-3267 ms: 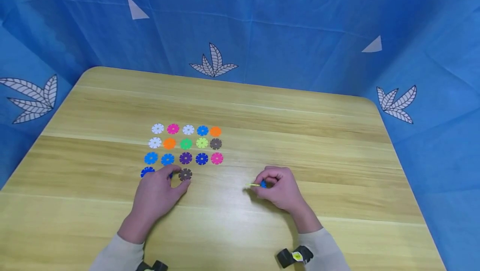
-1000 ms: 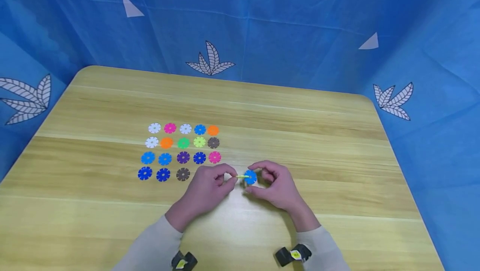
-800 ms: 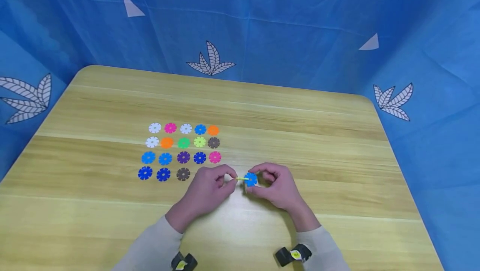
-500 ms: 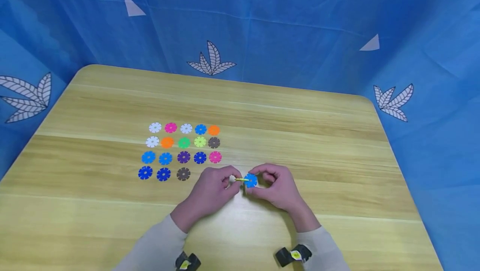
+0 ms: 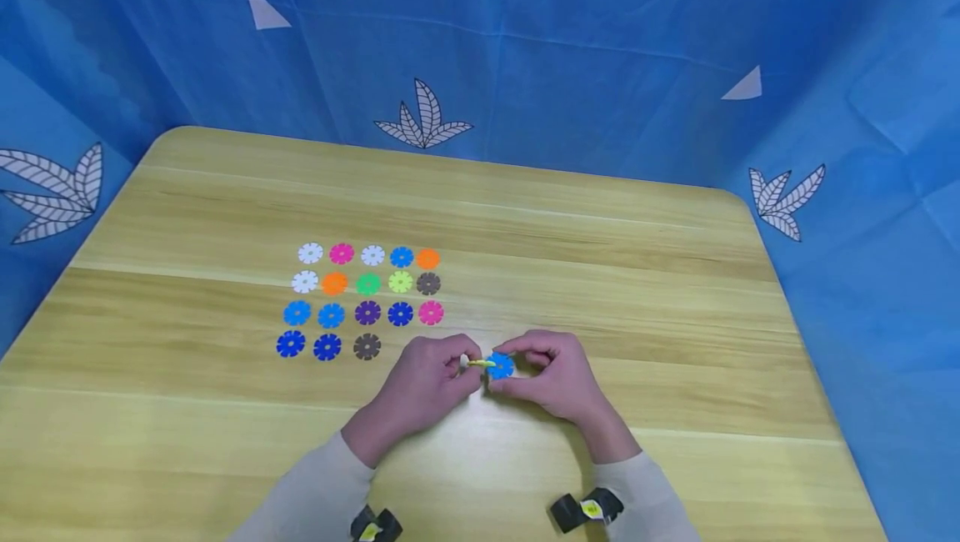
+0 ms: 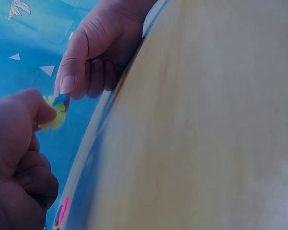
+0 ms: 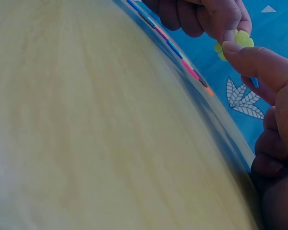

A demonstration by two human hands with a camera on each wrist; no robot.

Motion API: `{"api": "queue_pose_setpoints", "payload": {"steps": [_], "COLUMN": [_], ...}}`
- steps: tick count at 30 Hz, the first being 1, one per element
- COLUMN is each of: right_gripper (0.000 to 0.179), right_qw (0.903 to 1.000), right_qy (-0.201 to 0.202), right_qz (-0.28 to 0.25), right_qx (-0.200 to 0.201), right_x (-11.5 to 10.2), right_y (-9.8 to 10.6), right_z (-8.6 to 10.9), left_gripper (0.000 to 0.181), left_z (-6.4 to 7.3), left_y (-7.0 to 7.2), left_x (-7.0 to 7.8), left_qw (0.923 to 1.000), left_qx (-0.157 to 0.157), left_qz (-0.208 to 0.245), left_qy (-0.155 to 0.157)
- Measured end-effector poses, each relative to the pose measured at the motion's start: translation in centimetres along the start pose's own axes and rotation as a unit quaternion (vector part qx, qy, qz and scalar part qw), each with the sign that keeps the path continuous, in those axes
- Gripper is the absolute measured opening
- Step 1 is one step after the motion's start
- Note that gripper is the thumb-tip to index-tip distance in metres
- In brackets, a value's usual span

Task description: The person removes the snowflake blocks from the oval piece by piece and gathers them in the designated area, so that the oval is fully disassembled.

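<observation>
In the head view my left hand (image 5: 426,382) pinches a yellow-green snowflake disc (image 5: 480,363), seen nearly edge-on. My right hand (image 5: 549,373) holds a blue snowflake disc (image 5: 501,366) by its edges, between thumb and forefinger. The two discs meet at their rims and look joined at an angle; how deep their slots sit cannot be seen. Part of the yellow-green disc (image 6: 56,116) shows past the left thumb in the left wrist view, beside a sliver of blue disc (image 6: 61,99). In the right wrist view the yellow-green disc (image 7: 244,39) lies between both hands' fingertips.
Several loose snowflake discs lie flat in rows to the left, among them a pink one (image 5: 431,313), a green one (image 5: 368,283) and a brown one (image 5: 367,347). They rest on a wooden table (image 5: 637,275). A blue patterned cloth (image 5: 585,50) hangs behind it.
My left hand has left the bottom row of discs, moved right and taken hold of the yellow-green disc. The right hand has turned the blue disc face-up to view. The rows stay put.
</observation>
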State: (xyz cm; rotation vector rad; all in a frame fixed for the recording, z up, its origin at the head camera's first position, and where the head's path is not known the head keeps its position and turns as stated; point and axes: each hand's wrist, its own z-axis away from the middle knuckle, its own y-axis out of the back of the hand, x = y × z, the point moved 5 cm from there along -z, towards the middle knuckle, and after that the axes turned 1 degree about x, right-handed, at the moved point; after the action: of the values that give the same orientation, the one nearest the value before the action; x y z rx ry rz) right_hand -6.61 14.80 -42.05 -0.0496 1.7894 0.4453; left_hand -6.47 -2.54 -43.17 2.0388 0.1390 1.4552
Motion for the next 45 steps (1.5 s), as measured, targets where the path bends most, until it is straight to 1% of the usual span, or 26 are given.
{"api": "queue_pose_setpoints", "payload": {"steps": [5, 10, 13, 17, 25, 35, 39, 45], "right_gripper": [0.031, 0.032, 0.032, 0.033, 0.031, 0.030, 0.030, 0.033], "right_qw": [0.9999, 0.9999, 0.9998, 0.9996, 0.9994, 0.9994, 0.9994, 0.9994], "right_qy": [0.002, 0.005, 0.003, -0.004, 0.008, 0.002, 0.007, 0.015], "right_qz": [-0.012, -0.015, -0.017, -0.024, -0.030, -0.028, -0.028, -0.024], "right_qx": [-0.004, -0.006, -0.011, -0.014, -0.016, -0.018, -0.020, -0.018], "right_x": [-0.2, -0.2, -0.3, -0.2, -0.2, -0.3, 0.0, 2.1], "right_y": [-0.1, -0.2, -0.3, -0.3, -0.4, -0.4, -0.4, -0.4], "right_z": [0.1, 0.1, 0.0, 0.0, 0.0, 0.0, 0.0, 0.1], "left_gripper": [0.008, 0.008, 0.008, 0.008, 0.008, 0.007, 0.009, 0.008], "left_z": [0.3, 0.3, 0.3, 0.4, 0.5, 0.5, 0.6, 0.5], "left_y": [0.0, 0.1, 0.2, 0.2, 0.3, 0.4, 0.5, 0.7], "left_x": [0.2, 0.4, 0.4, 0.4, 0.4, 0.4, 0.4, 0.4], "left_qw": [1.0000, 0.9998, 0.9997, 0.9997, 0.9993, 0.9978, 0.9979, 0.9986], "left_qx": [-0.001, 0.009, 0.013, 0.011, 0.017, 0.031, 0.033, 0.030], "left_qz": [0.000, -0.009, -0.012, -0.011, -0.018, -0.017, -0.007, 0.003], "left_qy": [-0.008, -0.016, -0.017, -0.021, -0.029, -0.056, -0.055, -0.043]}}
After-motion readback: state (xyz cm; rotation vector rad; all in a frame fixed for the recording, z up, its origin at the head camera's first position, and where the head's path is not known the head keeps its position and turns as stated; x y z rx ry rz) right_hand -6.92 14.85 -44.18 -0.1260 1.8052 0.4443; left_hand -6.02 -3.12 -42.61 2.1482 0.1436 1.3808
